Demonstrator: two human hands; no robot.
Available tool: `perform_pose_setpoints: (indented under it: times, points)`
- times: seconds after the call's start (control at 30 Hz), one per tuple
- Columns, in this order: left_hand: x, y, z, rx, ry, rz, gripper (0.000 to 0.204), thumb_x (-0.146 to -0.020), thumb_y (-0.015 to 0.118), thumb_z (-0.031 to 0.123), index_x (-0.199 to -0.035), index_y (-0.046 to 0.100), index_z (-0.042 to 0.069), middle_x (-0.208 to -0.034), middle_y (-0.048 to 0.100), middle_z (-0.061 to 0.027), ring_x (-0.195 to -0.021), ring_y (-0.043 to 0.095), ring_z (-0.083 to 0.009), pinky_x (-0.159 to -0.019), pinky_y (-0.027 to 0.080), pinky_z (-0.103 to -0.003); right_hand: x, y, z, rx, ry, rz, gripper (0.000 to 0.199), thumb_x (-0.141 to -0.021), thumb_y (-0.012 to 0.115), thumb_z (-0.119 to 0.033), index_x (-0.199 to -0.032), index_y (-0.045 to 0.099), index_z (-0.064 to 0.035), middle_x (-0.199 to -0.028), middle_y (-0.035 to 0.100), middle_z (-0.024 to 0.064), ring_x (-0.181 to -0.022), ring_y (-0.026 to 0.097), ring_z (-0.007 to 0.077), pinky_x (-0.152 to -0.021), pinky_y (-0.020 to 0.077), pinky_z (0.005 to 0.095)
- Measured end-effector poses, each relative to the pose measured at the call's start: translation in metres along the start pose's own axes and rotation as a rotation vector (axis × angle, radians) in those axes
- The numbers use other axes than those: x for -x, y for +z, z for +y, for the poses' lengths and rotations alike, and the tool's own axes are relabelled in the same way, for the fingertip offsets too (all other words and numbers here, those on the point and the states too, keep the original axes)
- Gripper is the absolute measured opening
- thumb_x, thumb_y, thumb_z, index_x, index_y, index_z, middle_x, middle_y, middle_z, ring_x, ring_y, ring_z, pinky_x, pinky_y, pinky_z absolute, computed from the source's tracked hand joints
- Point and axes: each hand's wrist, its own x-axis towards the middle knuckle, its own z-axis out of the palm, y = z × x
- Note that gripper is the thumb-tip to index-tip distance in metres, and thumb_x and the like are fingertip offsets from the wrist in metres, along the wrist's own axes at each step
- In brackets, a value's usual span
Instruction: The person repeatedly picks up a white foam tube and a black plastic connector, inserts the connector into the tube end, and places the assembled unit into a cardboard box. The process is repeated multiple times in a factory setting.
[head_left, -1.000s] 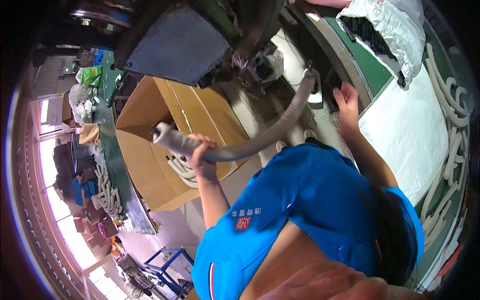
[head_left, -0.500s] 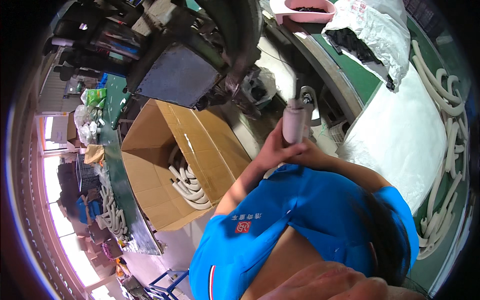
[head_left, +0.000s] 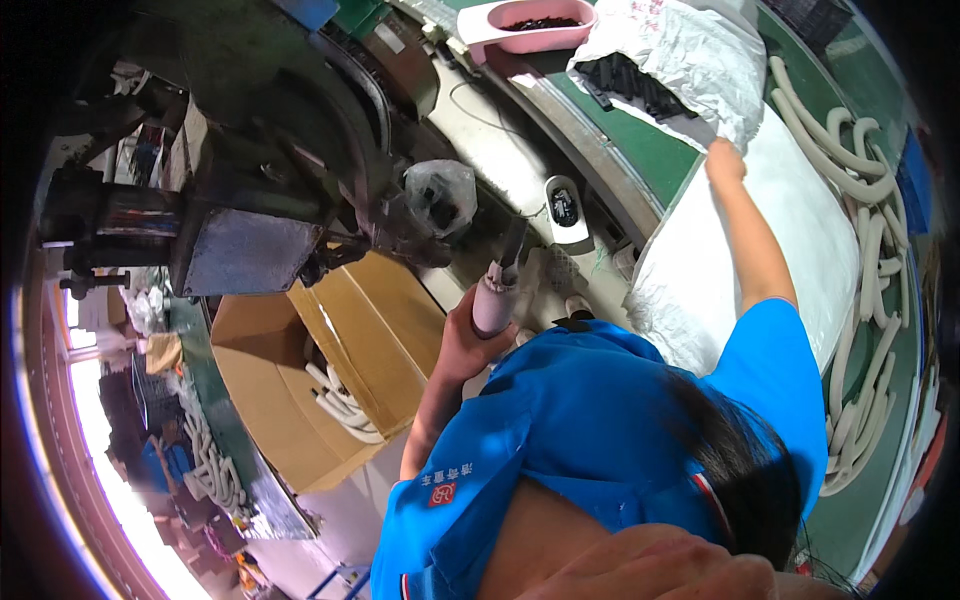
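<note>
To the left of the person's left hand [head_left: 472,338] stands an open cardboard box [head_left: 255,365] with pale curved tubes [head_left: 343,408] inside; a dark machine [head_left: 250,250] looms up and left of that hand. The left hand is wrapped around a grey tube [head_left: 494,302], whose end points up, away from the body. Farther right, the right hand [head_left: 726,165] touches the lower edge of a white bag [head_left: 690,40]; whether its fingers pinch anything cannot be told. Black pieces [head_left: 640,88] show in the bag's mouth, up and left of it.

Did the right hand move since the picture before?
Yes, the right hand went from the tube rightward, over the green table, to the white bag.
</note>
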Motion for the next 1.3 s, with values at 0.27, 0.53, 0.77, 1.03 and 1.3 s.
perform_pose_setpoints:
  times: [0.27,0.53,0.77,1.03,1.3]
  points:
    - [0.003,-0.002,0.027,-0.104,-0.002,-0.032,0.044,-0.069,0.072,0.017,-0.107,0.055,0.003,-0.085,0.061,-0.0112,-0.079,0.057,-0.0148,-0.072,0.047,-0.032,-0.067,0.057,0.049,-0.380,0.071,-0.290,0.048,-0.077,0.057,-0.038,-0.098,0.065,0.0043,-0.105,0.064,0.0227,-0.101,0.061,0.0361,-0.084,0.0473,0.0400]
    - [0.006,-0.001,0.033,-0.122,0.124,0.052,0.047,-0.072,0.072,0.015,-0.113,0.051,0.005,-0.086,0.062,-0.0116,-0.079,0.062,-0.0207,-0.073,0.049,-0.033,0.090,-0.087,-0.098,-1.255,-0.231,-0.539,0.034,-0.092,0.052,-0.040,-0.092,0.064,-0.0077,-0.071,0.056,-0.0002,-0.059,0.049,0.0060,-0.051,0.0360,0.0207]
    - [0.006,-0.001,0.029,-0.167,0.160,0.022,0.046,-0.073,0.072,0.014,-0.114,0.051,0.004,-0.091,0.062,-0.0095,-0.084,0.060,-0.0152,-0.076,0.047,-0.030,0.228,-0.214,-0.164,-1.901,-0.416,-0.902,0.015,-0.093,0.052,-0.023,-0.095,0.055,-0.0084,-0.066,0.054,-0.0004,-0.048,0.044,0.0018,-0.039,0.0287,0.0142]
    - [0.026,-0.016,0.017,-0.128,0.217,0.021,0.045,-0.072,0.071,0.012,-0.113,0.052,0.007,-0.087,0.062,-0.0114,-0.079,0.063,-0.0221,-0.073,0.049,-0.033,0.252,-0.223,-0.179,-1.752,-0.604,-0.781,0.012,-0.095,0.050,-0.019,-0.091,0.049,-0.0082,-0.069,0.047,-0.0025,-0.051,0.039,0.0011,-0.045,0.0276,0.0158]
    - [0.060,-0.020,0.001,-0.329,0.128,-0.085,0.035,-0.068,0.073,0.012,-0.101,0.061,0.010,-0.081,0.064,-0.0146,-0.074,0.064,-0.0301,-0.066,0.051,-0.036,0.259,-0.230,-0.181,-1.269,-1.231,-0.645,0.012,-0.095,0.048,-0.016,-0.092,0.048,-0.0046,-0.078,0.048,0.0030,-0.066,0.045,0.0078,-0.059,0.0372,0.0218]
